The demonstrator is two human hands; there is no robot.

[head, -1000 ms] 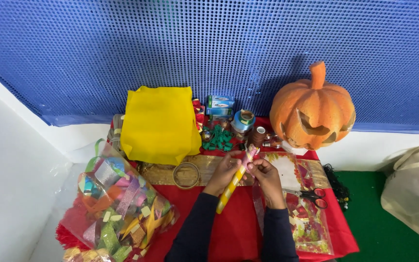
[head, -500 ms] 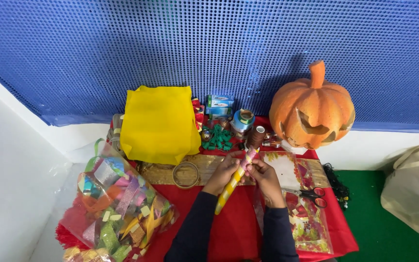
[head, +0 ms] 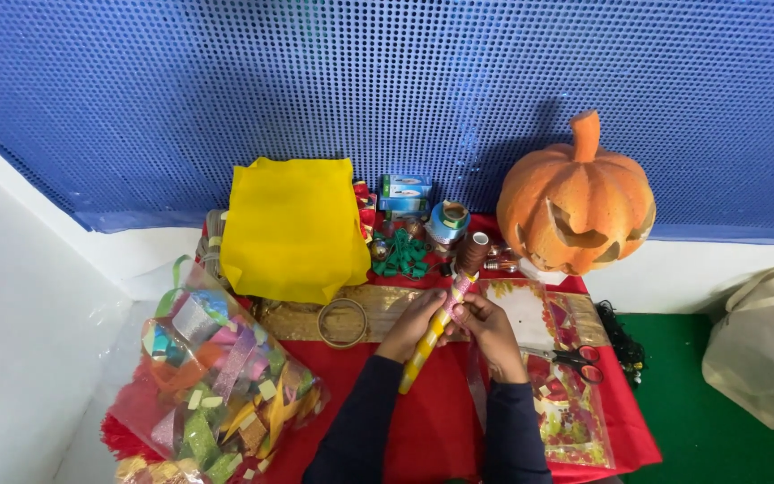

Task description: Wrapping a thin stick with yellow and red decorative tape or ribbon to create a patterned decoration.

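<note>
A long stick (head: 423,350) wrapped in yellow and white, with a pink glittery upper end, slants over the red cloth (head: 432,421). My left hand (head: 414,323) grips its middle from the left. My right hand (head: 485,324) pinches the pink upper part from the right, fingertips close together on the wrapping. Both dark sleeves come up from the bottom edge.
A clear bag of coloured paper scraps (head: 217,376) lies at left, a yellow cloth bag (head: 293,229) behind it. A ring (head: 344,323), green pieces (head: 402,255), ribbon spools (head: 450,222), a carved orange pumpkin (head: 577,202), scissors (head: 571,360) on another clear bag (head: 566,403) surround the hands.
The stick has tilted a little and its lower end shifted slightly. My fingers have worked along the pink upper end; both hands stay in the same place.
</note>
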